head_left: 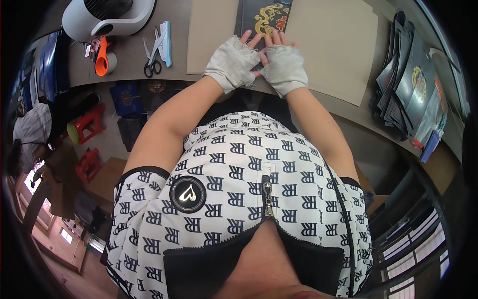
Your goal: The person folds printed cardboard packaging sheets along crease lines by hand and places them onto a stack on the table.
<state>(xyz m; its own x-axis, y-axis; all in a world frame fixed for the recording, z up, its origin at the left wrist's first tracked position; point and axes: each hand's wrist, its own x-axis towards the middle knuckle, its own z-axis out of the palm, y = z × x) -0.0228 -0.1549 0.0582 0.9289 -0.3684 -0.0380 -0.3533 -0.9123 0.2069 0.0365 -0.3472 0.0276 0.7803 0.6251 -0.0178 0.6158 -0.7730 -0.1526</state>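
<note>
At upper centre, left hand [231, 65] and right hand [285, 66] lie palm-down, fingers extended, ungripping, at a dark gold-patterned piece [248, 19].

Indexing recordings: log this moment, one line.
grey fabric-gloved left grip: open, palm down | matching right grip: open, palm down | partly beneath: black flat piece, gold-red print

Dark letter pairs [214, 184] stand legible — repeated across the white top [235, 172].
</note>
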